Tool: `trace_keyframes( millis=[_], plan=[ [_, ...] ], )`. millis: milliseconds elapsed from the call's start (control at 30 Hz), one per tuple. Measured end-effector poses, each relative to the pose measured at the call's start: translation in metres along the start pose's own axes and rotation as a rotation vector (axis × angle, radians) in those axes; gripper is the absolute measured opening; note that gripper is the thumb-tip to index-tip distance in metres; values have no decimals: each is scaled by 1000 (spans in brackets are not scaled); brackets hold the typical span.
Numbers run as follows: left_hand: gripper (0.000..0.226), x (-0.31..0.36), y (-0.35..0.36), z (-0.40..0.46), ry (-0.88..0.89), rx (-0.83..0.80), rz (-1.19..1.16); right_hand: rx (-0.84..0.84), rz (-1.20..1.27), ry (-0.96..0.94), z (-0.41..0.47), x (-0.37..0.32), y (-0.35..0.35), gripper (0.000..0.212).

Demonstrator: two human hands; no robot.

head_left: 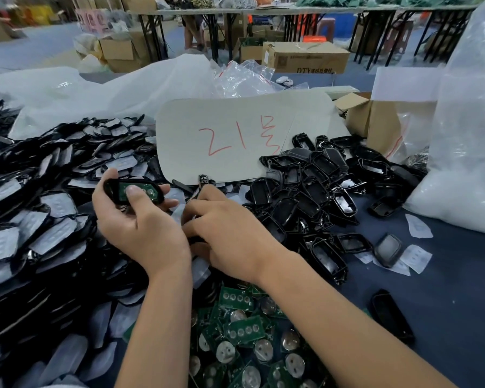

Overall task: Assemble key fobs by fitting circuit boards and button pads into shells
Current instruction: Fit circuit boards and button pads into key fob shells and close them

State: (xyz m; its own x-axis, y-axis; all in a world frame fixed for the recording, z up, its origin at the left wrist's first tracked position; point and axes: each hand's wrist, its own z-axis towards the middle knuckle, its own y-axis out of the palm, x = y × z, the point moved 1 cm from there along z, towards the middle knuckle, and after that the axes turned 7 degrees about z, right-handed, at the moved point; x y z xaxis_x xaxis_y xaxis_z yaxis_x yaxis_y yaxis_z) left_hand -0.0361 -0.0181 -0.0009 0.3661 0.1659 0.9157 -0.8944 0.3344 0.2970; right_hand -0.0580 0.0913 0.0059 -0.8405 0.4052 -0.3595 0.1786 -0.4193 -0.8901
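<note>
Head view: left hand [135, 219] grips a black shell [133, 191] with a green circuit board [136, 190] seated inside, thumb pressing on the board, fingers curled beneath. Shell sits just below-left of the grey card [235, 138] marked in red. Right hand [224, 228], below the card, has fingers curled down into loose parts; what they pinch, cannot tell. Empty shells [314, 191] piled right of the card; loose boards [241, 331] heaped well below it.
</note>
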Motion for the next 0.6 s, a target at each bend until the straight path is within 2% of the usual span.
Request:
trace_keyframes(
  millis=[67,200,333,533,600],
  plan=[
    [35,-2,0,-1,-11,-22,18,-19,92,71,-6,4,-4,29],
    [35,-6,3,-3,-48,-118,50,19,305,157,-20,13,-15,21],
    [33,-9,5,-7,-68,-188,70,77,327,151,-35,18,-29,19],
    [43,-5,10,-17,-108,-368,-4,248,496,403,-62,48,-51,10],
    [31,-2,13,-24,-74,-453,19,294,526,468,-71,59,-56,14]
  ],
)
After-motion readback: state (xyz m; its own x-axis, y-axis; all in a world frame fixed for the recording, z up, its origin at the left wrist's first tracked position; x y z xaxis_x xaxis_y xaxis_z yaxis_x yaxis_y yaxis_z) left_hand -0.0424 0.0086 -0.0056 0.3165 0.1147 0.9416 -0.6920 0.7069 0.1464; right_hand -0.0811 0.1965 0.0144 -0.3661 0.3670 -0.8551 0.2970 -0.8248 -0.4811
